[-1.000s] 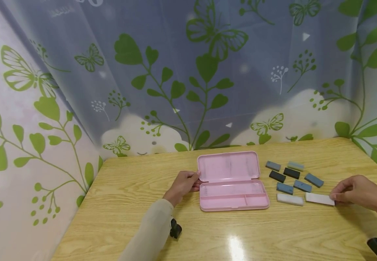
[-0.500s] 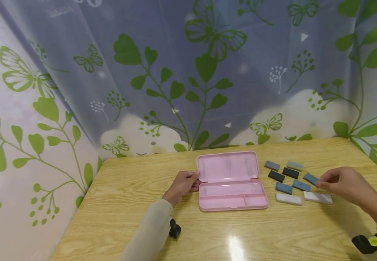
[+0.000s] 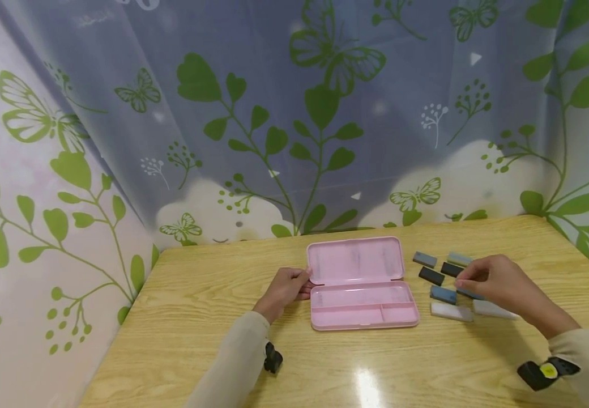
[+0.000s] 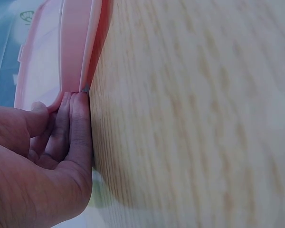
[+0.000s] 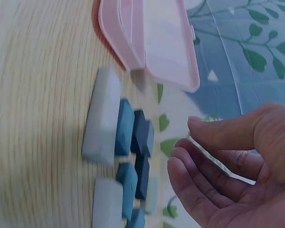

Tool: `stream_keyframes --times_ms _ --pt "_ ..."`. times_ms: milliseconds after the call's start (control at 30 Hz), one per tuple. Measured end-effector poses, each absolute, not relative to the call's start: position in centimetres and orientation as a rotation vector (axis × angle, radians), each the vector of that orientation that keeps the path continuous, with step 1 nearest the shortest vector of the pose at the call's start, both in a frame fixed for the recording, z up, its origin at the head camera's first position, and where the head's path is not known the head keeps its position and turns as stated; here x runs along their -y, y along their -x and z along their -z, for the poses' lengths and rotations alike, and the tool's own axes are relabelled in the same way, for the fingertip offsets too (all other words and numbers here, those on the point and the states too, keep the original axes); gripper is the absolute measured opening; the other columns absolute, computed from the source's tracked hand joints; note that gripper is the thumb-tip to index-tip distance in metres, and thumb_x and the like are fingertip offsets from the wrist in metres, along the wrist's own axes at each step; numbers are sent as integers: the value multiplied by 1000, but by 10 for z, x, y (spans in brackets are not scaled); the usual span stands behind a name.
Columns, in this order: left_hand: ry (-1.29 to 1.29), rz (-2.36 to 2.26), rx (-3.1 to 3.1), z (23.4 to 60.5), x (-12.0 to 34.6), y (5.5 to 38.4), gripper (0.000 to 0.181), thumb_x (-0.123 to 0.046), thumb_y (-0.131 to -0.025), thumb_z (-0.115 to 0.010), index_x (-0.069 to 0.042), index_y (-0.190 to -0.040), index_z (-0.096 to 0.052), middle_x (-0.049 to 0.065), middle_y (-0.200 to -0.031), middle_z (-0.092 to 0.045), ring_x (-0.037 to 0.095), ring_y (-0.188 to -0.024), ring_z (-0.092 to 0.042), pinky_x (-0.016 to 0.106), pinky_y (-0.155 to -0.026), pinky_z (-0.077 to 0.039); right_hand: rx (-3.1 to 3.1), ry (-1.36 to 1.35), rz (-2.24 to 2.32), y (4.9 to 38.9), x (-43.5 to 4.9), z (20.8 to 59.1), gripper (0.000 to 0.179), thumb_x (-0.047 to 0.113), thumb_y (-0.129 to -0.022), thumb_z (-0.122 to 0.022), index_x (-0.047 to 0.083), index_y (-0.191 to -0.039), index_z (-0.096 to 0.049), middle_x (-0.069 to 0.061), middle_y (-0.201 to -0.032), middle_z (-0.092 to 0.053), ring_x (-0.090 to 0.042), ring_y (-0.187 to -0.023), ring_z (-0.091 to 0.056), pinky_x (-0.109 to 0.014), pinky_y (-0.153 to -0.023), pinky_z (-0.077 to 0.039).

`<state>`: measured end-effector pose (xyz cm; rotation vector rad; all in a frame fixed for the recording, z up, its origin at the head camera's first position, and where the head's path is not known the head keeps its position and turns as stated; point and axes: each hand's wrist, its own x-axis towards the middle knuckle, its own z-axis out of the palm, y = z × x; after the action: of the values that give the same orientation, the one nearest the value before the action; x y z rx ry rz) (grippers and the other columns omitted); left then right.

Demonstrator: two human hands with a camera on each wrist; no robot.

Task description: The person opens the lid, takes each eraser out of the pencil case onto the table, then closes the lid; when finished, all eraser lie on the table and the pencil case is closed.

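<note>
An open pink pencil case (image 3: 363,327) lies on the table with its lid (image 3: 355,260) folded back. My left hand (image 3: 284,290) holds the case at its left hinge corner; in the left wrist view the thumb (image 4: 38,111) lies on the lid's edge and the fingers touch the case's side. Over the erasers hovers my right hand (image 3: 508,286), thumb and fingers apart with nothing between them in the right wrist view. Below it are white erasers (image 5: 103,118), blue erasers (image 5: 125,126), black erasers (image 3: 431,276), a grey eraser (image 3: 425,259) and a pale green eraser (image 3: 460,259). In the head view this hand hides some of them.
A printed curtain (image 3: 254,85) with leaves and butterflies hangs behind the wooden table (image 3: 197,317). Another printed cloth (image 3: 34,198) covers the left side. The erasers lie close together to the right of the case.
My right hand has moved left, from the right-hand white eraser past a blue eraser to above the group. The white eraser's right end shifted slightly. My left hand stays at the case.
</note>
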<state>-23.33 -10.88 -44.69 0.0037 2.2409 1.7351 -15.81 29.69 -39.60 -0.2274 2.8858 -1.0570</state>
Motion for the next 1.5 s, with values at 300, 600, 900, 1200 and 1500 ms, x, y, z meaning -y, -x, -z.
stream_keyframes --times_ms 300,600,900,1200,1500 --pt "14 -1749 -2238 447 109 233 37 -25 -107 -55 7 -108 -72 6 -82 -68 8 -67 -63 26 -70 -61 -2852 338 1157 171 -262 403 20 17 -95 -73 0 -103 -73 -6 -97 -71 -25 -88 -68 -43 -75 -58" --pt "31 -1761 -2230 448 108 233 37 -27 -106 -56 6 -111 -72 7 -84 -69 8 -68 -63 27 -72 -61 -2830 359 1245 182 -232 414 43 12 -94 -72 -16 -125 -60 -29 -114 -67 -39 -98 -68 -45 -78 -60" --pt "5 -1785 -2234 450 104 233 34 -21 -107 -55 6 -119 -70 9 -88 -70 9 -72 -64 25 -72 -60 -2710 216 1350 192 -214 417 67 18 -96 -71 -19 -142 -39 -39 -133 -52 -51 -119 -57 -49 -88 -58" --pt "-31 -1773 -2295 446 99 226 36 -18 -110 -47 3 -135 -61 14 -104 -71 16 -88 -66 30 -79 -59 -2553 54 1486 191 -211 416 76 25 -97 -69 -13 -150 -31 -37 -142 -45 -49 -127 -50 -49 -92 -55" --pt "-47 -1818 -2264 437 95 219 59 -45 -109 -41 0 -146 -50 16 -124 -67 26 -113 -63 41 -97 -53 -2488 -10 1583 189 -207 414 80 40 -99 -66 -10 -151 -32 -36 -143 -42 -45 -125 -52 -48 -96 -54"
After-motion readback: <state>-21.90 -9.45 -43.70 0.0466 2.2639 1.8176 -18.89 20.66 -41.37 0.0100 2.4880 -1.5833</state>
